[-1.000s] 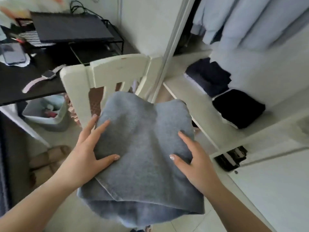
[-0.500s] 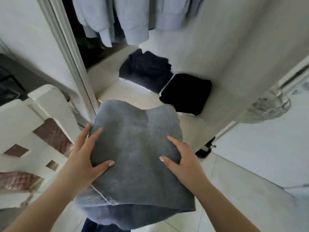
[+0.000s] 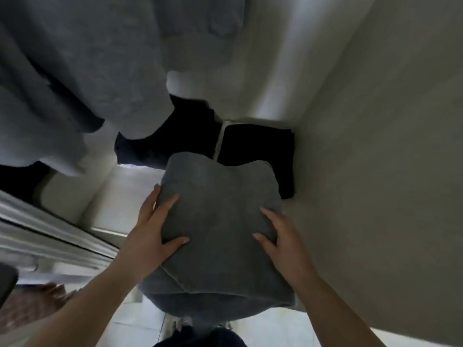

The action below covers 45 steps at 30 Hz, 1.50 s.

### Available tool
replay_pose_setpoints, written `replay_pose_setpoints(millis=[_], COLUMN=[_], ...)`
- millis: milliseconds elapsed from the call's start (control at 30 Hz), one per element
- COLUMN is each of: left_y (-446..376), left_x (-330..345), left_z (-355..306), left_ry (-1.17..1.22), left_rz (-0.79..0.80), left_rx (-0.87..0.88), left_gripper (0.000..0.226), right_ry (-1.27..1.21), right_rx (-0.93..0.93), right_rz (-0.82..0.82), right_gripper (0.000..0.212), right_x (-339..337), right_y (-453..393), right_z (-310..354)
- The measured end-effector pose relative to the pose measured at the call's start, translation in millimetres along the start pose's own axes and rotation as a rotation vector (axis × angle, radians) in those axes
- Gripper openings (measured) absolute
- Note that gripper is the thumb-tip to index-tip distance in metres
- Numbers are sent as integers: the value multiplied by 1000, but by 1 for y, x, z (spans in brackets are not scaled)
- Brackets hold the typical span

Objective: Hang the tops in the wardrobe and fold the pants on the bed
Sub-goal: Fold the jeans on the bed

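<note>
A folded grey garment (image 3: 220,221) is held up in front of me over the wardrobe shelf (image 3: 125,196). My left hand (image 3: 147,234) grips its left edge, thumb and two fingers lying on top. My right hand (image 3: 283,241) grips the right edge the same way. The garment's far end overlaps a folded black garment (image 3: 255,144) on the shelf; I cannot tell whether they touch. Grey tops (image 3: 87,71) hang above the shelf at the upper left.
A second dark folded garment (image 3: 175,136) lies left of the black one, partly under the hanging tops. The wardrobe's side wall (image 3: 375,146) stands close on the right. The sliding-door track (image 3: 50,234) runs along the lower left.
I have turned from the chair and leaned into the wardrobe. The grey garment has moved forward over the shelf, close to the folded black pile. Both hands keep the same hold.
</note>
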<state>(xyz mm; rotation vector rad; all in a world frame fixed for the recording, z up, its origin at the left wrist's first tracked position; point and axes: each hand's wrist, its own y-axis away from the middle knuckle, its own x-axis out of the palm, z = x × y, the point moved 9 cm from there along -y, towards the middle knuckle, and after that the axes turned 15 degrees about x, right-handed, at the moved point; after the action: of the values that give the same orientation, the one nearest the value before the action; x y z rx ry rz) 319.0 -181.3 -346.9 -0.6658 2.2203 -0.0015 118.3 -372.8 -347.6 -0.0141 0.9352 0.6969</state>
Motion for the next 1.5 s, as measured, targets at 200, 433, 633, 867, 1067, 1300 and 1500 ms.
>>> replay_pose_setpoints(millis=[200, 433, 633, 867, 1067, 1300, 1500], left_y=[-131, -262, -272, -287, -314, -340, -351], left_x=[35, 64, 152, 191, 223, 245, 258], left_z=[13, 13, 85, 61, 84, 127, 141], left_ry=[89, 91, -131, -431, -585, -455, -370], left_rz=[51, 94, 454, 311, 391, 375, 425], left_rx=[120, 246, -18, 276, 268, 148, 121], left_gripper=[88, 90, 97, 71, 101, 120, 121], right_ry=[23, 109, 334, 631, 708, 608, 568], right_rx=[115, 117, 284, 82, 100, 140, 115], right_rz=[-173, -349, -325, -226, -262, -330, -296], right_gripper=[53, 57, 68, 65, 76, 74, 75], right_x=[-42, -107, -71, -2, 7, 9, 16], right_y=[-98, -204, -255, -282, -312, -347, -370], right_z=[4, 3, -33, -12, -44, -78, -87])
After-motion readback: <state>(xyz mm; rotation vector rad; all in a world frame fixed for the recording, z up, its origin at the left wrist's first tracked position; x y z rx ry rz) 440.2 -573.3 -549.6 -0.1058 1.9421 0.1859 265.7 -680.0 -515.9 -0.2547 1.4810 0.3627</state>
